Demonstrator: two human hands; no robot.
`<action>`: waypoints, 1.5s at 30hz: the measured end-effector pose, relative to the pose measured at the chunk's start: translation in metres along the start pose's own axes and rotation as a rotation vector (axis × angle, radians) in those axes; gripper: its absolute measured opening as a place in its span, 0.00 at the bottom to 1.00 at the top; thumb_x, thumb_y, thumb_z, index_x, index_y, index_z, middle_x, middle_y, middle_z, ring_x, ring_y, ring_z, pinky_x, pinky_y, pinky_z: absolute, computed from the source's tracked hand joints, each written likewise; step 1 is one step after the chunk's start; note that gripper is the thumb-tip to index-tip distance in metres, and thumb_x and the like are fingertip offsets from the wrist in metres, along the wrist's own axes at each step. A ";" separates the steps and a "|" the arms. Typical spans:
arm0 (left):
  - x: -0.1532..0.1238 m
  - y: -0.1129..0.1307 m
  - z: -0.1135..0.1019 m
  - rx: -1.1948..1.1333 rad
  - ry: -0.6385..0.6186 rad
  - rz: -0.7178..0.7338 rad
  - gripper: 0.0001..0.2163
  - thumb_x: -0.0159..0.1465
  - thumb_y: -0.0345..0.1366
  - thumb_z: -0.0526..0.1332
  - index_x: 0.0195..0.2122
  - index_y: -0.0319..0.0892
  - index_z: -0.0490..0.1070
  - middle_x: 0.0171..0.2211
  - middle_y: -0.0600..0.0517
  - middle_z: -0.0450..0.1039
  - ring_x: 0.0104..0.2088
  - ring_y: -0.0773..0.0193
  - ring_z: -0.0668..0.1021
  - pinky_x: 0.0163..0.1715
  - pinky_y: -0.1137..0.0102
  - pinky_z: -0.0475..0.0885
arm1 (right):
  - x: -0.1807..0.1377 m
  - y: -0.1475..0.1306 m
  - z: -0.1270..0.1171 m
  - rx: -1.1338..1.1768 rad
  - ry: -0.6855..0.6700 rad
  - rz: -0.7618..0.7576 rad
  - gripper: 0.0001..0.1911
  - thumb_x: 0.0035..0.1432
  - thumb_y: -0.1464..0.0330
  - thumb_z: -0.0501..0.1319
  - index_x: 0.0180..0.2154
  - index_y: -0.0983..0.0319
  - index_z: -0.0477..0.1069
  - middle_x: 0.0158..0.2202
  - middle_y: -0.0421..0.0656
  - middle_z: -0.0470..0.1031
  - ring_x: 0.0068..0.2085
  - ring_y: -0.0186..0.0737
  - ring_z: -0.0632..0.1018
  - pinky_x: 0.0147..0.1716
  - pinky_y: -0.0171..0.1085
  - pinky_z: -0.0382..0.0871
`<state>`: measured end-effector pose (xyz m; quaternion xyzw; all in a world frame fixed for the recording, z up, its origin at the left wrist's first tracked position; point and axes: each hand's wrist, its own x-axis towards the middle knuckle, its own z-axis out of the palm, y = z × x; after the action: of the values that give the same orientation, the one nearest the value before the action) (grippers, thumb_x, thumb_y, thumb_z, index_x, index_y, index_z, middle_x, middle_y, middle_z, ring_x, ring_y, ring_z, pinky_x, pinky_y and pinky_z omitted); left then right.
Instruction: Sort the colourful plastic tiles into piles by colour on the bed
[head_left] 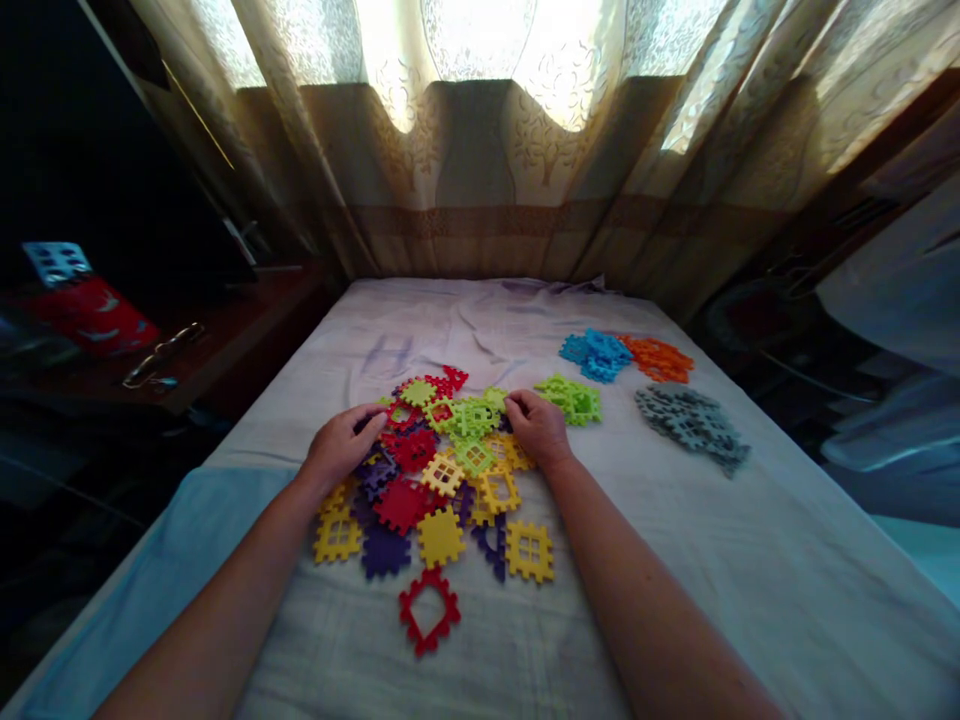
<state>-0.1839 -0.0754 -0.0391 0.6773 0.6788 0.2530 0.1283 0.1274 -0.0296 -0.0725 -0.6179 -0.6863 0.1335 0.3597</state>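
Note:
A mixed heap of toothed plastic building tiles lies before me, with red (415, 451), yellow (441, 537), purple (386, 551) and lime-green tiles (474, 456) overlapping. At the heap's upper left, my left hand (345, 443) rests with thumb and forefinger apart, their tips beside red and green tiles. My right hand (538, 428) is closed at the other side, its fingertips pinching the edge of a lime-green tile (495, 399). What lies under its curled fingers is hidden. Just beyond that hand sits a separate lime-green pile (574, 400).
Farther right are sorted piles of blue tiles (597, 354), orange tiles (660, 358) and grey tiles (691, 425). One red frame tile (429, 612) lies nearest me. The pale sheet (480, 320) reaches a curtain (480, 180). A dark side table (225, 345) stands left.

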 end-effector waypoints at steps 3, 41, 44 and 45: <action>-0.014 0.010 0.001 -0.016 0.120 0.118 0.17 0.63 0.48 0.54 0.42 0.45 0.77 0.45 0.49 0.80 0.46 0.57 0.79 0.51 0.63 0.73 | -0.001 0.001 0.000 0.043 0.024 0.005 0.14 0.59 0.61 0.55 0.31 0.59 0.76 0.26 0.41 0.77 0.28 0.38 0.74 0.32 0.34 0.65; -0.094 0.032 0.017 -0.179 0.312 0.383 0.11 0.67 0.38 0.55 0.41 0.45 0.76 0.45 0.48 0.80 0.50 0.58 0.78 0.57 0.56 0.70 | -0.071 -0.041 -0.036 -0.132 0.121 -0.167 0.13 0.63 0.66 0.55 0.36 0.59 0.79 0.42 0.47 0.80 0.45 0.42 0.76 0.51 0.40 0.64; -0.094 0.032 0.016 -0.174 0.309 0.383 0.10 0.67 0.38 0.55 0.41 0.44 0.76 0.44 0.48 0.80 0.50 0.57 0.78 0.57 0.55 0.70 | -0.062 -0.015 -0.050 -0.077 0.258 0.006 0.16 0.63 0.64 0.53 0.36 0.62 0.79 0.37 0.48 0.79 0.39 0.41 0.76 0.43 0.38 0.67; -0.094 0.032 0.016 -0.174 0.309 0.384 0.10 0.67 0.38 0.55 0.40 0.45 0.76 0.44 0.48 0.80 0.50 0.57 0.78 0.57 0.55 0.70 | -0.060 -0.005 -0.055 -0.062 0.295 0.089 0.16 0.63 0.63 0.53 0.36 0.63 0.78 0.36 0.48 0.79 0.37 0.41 0.76 0.40 0.37 0.67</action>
<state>-0.1435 -0.1662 -0.0517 0.7335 0.5252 0.4304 0.0304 0.1588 -0.1018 -0.0505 -0.6714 -0.6016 0.0360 0.4312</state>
